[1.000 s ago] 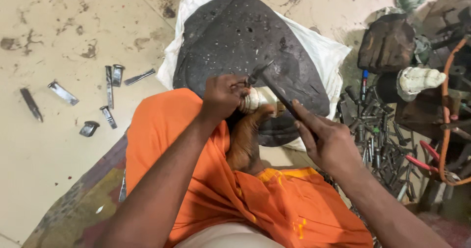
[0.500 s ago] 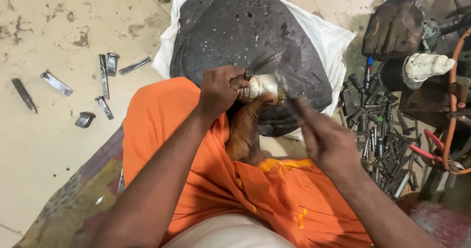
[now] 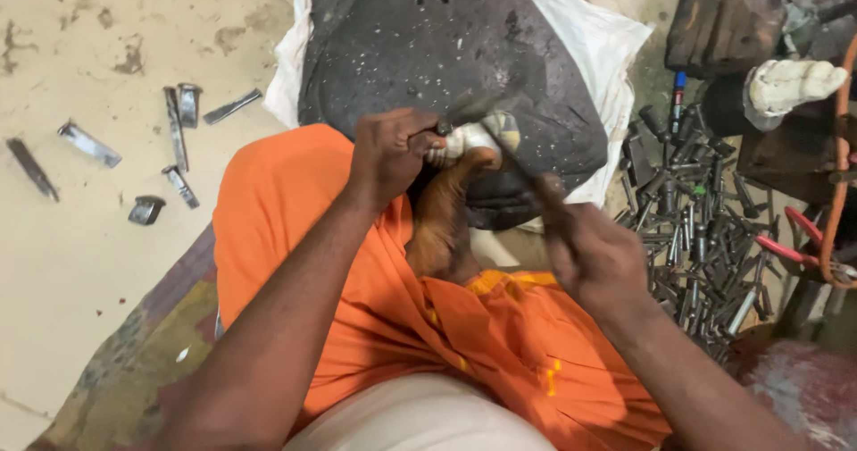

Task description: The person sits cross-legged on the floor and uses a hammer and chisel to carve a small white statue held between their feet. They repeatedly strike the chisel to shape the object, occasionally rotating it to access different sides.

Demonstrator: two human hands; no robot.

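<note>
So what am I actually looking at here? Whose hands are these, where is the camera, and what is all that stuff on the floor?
There is no machine here: the camera sits on a person's head and looks down at their own two bare hands. The person sits on the floor in orange cloth. The left hand pinches a thin metal piece against a small pale object propped on their foot. The right hand grips a slim dark tool, blurred. In front lies a big black pad on a white sack. To the left, loose flat metal strips lie on the floor; to the right, a pile of small dark metal bits.
</note>
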